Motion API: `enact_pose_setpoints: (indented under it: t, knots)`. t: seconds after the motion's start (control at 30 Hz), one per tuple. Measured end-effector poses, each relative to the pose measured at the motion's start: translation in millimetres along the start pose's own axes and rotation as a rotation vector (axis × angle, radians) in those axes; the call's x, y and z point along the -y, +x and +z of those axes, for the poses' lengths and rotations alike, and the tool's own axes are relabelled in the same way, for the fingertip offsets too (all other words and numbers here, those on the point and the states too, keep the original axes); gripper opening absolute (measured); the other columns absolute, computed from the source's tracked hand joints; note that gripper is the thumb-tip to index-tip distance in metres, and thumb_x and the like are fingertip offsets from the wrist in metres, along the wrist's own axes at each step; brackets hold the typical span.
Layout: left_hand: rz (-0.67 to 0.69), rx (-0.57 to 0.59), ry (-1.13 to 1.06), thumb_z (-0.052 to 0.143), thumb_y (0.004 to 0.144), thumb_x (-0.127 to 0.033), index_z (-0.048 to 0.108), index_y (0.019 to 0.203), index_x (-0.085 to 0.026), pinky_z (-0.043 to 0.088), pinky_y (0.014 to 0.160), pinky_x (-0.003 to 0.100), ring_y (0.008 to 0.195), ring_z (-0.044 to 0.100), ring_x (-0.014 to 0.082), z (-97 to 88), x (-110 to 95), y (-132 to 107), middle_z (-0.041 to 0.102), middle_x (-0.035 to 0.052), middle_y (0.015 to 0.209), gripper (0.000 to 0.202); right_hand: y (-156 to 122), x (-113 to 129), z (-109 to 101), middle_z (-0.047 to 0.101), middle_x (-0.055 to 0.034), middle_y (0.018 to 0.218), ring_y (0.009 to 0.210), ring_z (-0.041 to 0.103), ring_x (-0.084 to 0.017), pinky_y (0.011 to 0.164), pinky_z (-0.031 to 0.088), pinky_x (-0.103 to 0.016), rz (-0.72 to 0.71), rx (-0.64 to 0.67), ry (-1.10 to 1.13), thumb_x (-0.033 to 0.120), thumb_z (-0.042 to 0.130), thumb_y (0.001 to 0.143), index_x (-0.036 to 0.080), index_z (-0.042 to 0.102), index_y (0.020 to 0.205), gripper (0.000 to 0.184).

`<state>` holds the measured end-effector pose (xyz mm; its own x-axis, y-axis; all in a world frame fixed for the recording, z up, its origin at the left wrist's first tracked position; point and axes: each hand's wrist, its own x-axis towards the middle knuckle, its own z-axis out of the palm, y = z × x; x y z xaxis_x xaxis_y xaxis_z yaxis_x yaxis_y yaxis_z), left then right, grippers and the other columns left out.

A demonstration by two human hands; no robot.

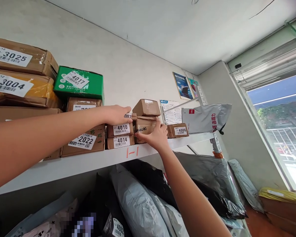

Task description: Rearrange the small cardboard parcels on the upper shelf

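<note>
My left hand (117,114) reaches across to a small cardboard box (134,116), its thumb and fingers around the end with a label ending in 007. That box lies on top of a box labelled 4010 (120,129), with another labelled 4014 (120,142) underneath. My right hand (158,134) is on a brown cardboard box (146,125), thumb across its front and fingers at its upper right edge. A smaller plain box (147,108) rests on top of this one. To the right of my right hand sits a box labelled 4006 (178,130).
The white shelf (88,166) also bears stacked boxes at left, among them a green box (93,82) labelled 4017, and a grey mailing bag (202,118) at right. Below are several grey and black parcel bags (138,200). A window (281,125) is at far right.
</note>
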<state>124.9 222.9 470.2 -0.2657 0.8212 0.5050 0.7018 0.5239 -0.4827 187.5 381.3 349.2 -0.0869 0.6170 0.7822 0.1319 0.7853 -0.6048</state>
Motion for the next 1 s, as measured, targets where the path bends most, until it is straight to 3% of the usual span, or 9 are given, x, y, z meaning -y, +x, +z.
enact_pose_setpoints:
  t: [0.37,0.5,0.57,0.63,0.7,0.8,1.0]
  knots:
    - [0.045,-0.012,-0.201,0.048,0.086,-0.051,0.039,0.129,-0.022,0.045,0.072,0.031,0.096,0.062,0.0243,8.4,-6,18,0.064,0.0115,0.115,0.052,23,-29,-11,0.026,-0.0177,0.135,0.131,0.029,-0.045,0.108,0.028,-0.055,0.056,-0.034,0.034,0.06,0.076,0.049,0.027,0.02,0.143,0.114]
    - [0.074,0.015,-0.162,0.063,0.069,-0.061,0.037,0.13,-0.023,0.047,0.068,0.033,0.095,0.061,0.0282,4.4,-17,22,0.061,0.0131,0.117,0.076,21,-32,-13,0.023,-0.0192,0.136,0.132,0.024,-0.046,0.109,0.024,-0.057,0.017,-0.103,-0.024,0.055,0.077,0.051,0.023,0.024,0.14,0.108]
    - [0.063,0.024,-0.106,0.073,0.055,-0.063,0.035,0.131,-0.023,0.048,0.064,0.034,0.095,0.061,0.0313,2.5,-23,23,0.059,0.0153,0.119,0.094,6,-24,-6,0.027,-0.0191,0.134,0.131,0.025,-0.044,0.109,0.023,-0.059,-0.123,-0.266,-0.019,0.051,0.073,0.058,0.02,0.034,0.129,0.087]
    - [0.044,0.027,-0.049,0.076,0.051,-0.06,0.034,0.132,-0.022,0.048,0.063,0.034,0.093,0.061,0.0314,0.9,-26,22,0.059,0.0164,0.119,0.099,-16,-8,6,0.037,-0.0162,0.121,0.119,0.037,-0.036,0.104,0.031,-0.058,-0.304,-0.379,0.079,0.047,0.066,0.067,0.019,0.039,0.113,0.06]
    - [0.051,0.024,-0.027,0.074,0.053,-0.06,0.034,0.132,-0.021,0.047,0.062,0.032,0.089,0.062,0.0298,0.2,-27,22,0.06,0.0163,0.117,0.097,-40,11,21,0.041,-0.0115,0.105,0.101,0.045,-0.03,0.091,0.043,-0.054,-0.408,-0.28,0.213,0.046,0.063,0.07,0.021,0.035,0.102,0.049]
    - [0.057,0.02,-0.047,0.071,0.054,-0.063,0.036,0.129,-0.021,0.046,0.056,0.032,0.083,0.063,0.0288,2.6,-21,20,0.061,0.0153,0.112,0.093,-66,36,45,0.038,-0.013,0.106,0.102,0.042,-0.033,0.085,0.046,-0.053,-0.379,-0.175,0.239,0.05,0.071,0.063,0.022,0.028,0.098,0.062]
    - [0.029,-0.046,-0.034,0.07,0.051,-0.06,0.041,0.122,-0.021,0.045,0.053,0.031,0.081,0.064,0.0288,13.0,-9,16,0.063,0.0147,0.109,0.087,-69,55,66,0.031,-0.0135,0.114,0.116,0.034,-0.036,0.092,0.042,-0.056,-0.28,-0.221,0.269,0.048,0.074,0.057,0.024,0.022,0.101,0.073]
